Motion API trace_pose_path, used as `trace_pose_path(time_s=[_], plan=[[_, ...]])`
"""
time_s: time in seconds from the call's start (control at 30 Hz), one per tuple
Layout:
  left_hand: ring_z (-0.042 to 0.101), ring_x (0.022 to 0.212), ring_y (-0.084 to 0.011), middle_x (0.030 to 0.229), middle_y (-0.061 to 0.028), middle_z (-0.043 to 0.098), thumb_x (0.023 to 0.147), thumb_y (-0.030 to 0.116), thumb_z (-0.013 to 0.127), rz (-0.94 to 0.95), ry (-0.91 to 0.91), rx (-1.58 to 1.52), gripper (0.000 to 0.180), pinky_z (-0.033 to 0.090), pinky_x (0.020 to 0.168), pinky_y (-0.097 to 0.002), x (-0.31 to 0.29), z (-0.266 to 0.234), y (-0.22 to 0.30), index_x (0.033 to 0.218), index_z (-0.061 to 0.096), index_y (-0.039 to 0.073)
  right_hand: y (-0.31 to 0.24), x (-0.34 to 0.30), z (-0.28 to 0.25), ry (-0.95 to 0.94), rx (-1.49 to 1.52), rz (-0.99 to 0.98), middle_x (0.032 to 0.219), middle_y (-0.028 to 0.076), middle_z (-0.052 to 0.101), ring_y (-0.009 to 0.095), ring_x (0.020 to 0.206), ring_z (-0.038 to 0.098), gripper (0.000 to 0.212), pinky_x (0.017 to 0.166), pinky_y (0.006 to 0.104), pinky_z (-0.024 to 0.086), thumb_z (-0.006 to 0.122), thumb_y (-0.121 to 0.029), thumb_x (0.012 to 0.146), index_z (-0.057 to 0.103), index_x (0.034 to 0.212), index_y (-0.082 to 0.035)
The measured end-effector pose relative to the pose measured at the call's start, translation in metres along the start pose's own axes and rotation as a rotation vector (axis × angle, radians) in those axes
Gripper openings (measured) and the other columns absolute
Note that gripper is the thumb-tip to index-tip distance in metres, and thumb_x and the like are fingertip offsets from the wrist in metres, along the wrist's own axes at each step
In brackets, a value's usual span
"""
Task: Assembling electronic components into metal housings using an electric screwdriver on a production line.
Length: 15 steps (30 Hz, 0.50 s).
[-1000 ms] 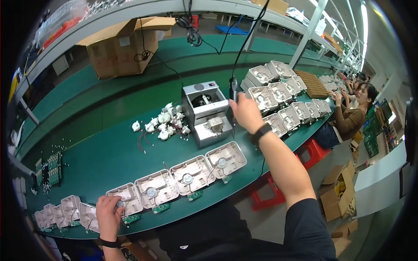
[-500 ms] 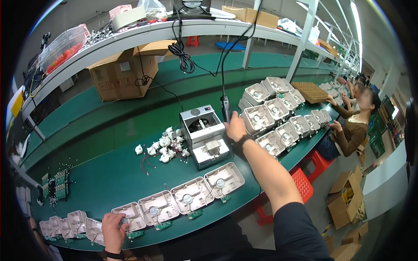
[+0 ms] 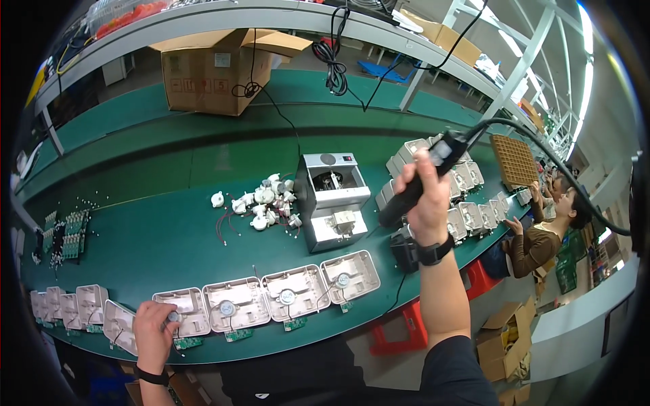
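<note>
1. Head view: the fingers of the right hand (image 3: 425,203) are clenched round a black electric screwdriver (image 3: 421,181), held raised and tilted over the counter (image 3: 162,243), its cord arching away to the right. If the grip slackens, the tool would likely drop onto the small black box (image 3: 405,249) or the white housings below it.
2. The fingers of the left hand (image 3: 153,333) press on a round part in a white housing (image 3: 181,312) at the near edge of the counter; whether they pinch it or only rest on it cannot be told. A push outward could slide that housing off the edge.
3. The two hands are well apart, so the person's eyes can hardly follow both; the tip could come down off its mark.
4. Four more open housings (image 3: 284,292) lie in a row between the hands, each with a small green board hanging by thin wires at the edge, which a forearm sweep may snag.
5. The grey screw feeder (image 3: 332,199) and the loose white parts (image 3: 261,203) stand just beyond; the swinging cord might drag across them.
</note>
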<state>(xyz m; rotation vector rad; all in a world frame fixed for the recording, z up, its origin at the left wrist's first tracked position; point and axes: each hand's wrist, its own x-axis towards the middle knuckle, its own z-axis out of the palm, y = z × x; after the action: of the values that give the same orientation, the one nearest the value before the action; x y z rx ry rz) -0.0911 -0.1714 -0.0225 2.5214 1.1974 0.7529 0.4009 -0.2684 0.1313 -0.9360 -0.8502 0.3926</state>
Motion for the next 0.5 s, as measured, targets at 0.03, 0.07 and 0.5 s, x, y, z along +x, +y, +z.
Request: trace_pose_path(time_s=[0.03,0.07,0.5], plan=[[0.060,0.094,-0.0347,0.094,-0.0118,0.070,0.058,0.000,0.081,-0.004,0.000,-0.007,0.041,0.051,0.084,-0.0433,0.000,0.000,0.000,0.098,0.071,0.002,0.008,-0.005,0.010,0.010,-0.057,0.016,0.073,0.005,0.057,0.019,0.061,0.059,0.019,0.057,0.0308,0.049,0.064,-0.016,0.096,0.054,0.109,-0.006],[0.060,0.094,-0.0346,0.094,-0.0117,0.070,0.058,-0.001,0.080,-0.007,0.000,-0.012,0.042,0.051,0.084,-0.0433,0.000,-0.001,0.001,0.098,0.071,0.002,0.013,-0.009,0.015,0.019,-0.114,0.032,0.072,0.005,0.056,0.018,0.059,0.058,0.017,0.055,0.0302,0.048,0.065,-0.017,0.096,0.054,0.105,-0.006],[0.061,0.097,-0.0346,0.096,-0.0122,0.070,0.059,-0.004,0.079,0.011,-0.023,0.013,0.043,0.051,0.085,-0.0429,-0.002,-0.001,0.000,0.101,0.070,0.002,0.034,-0.033,0.019,-0.014,-0.170,0.051,0.068,0.006,0.054,0.017,0.053,0.054,0.016,0.051,0.0319,0.047,0.065,-0.014,0.094,0.055,0.101,-0.005]])
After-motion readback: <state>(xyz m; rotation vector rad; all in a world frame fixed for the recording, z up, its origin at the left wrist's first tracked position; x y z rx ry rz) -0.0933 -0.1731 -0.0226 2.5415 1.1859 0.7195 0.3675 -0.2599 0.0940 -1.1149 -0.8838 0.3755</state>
